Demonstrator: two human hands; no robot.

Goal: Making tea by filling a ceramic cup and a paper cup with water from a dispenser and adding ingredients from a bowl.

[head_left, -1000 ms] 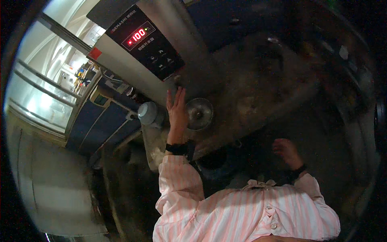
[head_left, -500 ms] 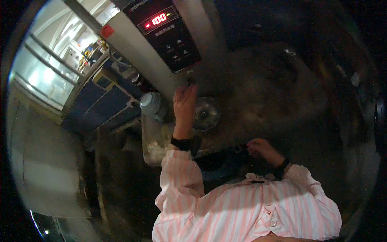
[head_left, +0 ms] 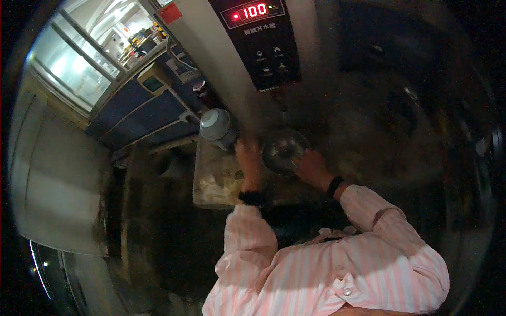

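Note:
A shiny round bowl (head_left: 285,146) sits on the dim surface below the tap (head_left: 280,101) of a water boiler (head_left: 255,45). My right hand (head_left: 314,167) is at the bowl's near right edge, its fingers closed on the rim. Just left of the bowl is my left hand (head_left: 248,157), smeared by motion; whether it touches the bowl I cannot tell. Beyond my left hand stands a pale grey-blue rounded container (head_left: 215,124).
The boiler's front rises beyond the bowl, with a lit red display (head_left: 254,10). A beige box (head_left: 154,79) and pipes run along the blue wall at left. Behind it is a window (head_left: 79,63). A pale worn slab (head_left: 211,184) lies left of my left wrist.
My left hand has come down from the boiler's tap to the bowl's left side. My right hand has moved from near my waist up to the bowl's rim. The view has shifted.

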